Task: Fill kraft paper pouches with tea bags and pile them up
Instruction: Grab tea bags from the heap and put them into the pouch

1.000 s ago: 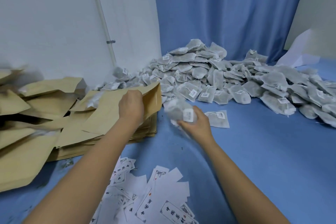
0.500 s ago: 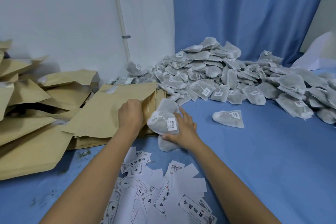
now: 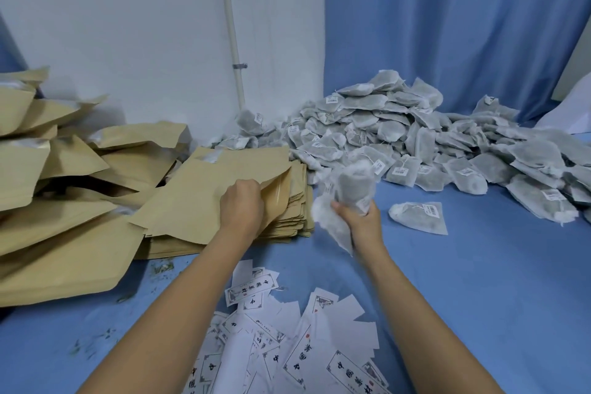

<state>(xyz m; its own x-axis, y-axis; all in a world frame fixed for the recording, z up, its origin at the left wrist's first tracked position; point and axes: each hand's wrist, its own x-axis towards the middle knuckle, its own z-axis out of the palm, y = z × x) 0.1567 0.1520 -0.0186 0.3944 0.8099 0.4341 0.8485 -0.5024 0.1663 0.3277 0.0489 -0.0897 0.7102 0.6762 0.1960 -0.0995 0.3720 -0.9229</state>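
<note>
White printed slips [image 3: 287, 345] lie scattered nearest the viewer on the blue tabletop [image 3: 479, 297]. Beyond them, the left hand [image 3: 241, 206] pinches the lifted mouth edge of the top kraft pouch [image 3: 198, 195], which rests on a stack of flat pouches [image 3: 299, 201]. The right hand [image 3: 358, 217] is clenched round a bundle of tea bags [image 3: 350, 192], held just beside the pouch mouth and not yet inside. A single tea bag [image 3: 419, 216] lies to the right. Bulging pouches [image 3: 57, 195] are piled at left, and the loose tea-bag heap [image 3: 415, 144] sits farthest, against the blue curtain [image 3: 447, 25]. Risk: the mouth looks only partly open, so the soft bundle may catch on its edge, spilling bags or creasing the paper.
</note>
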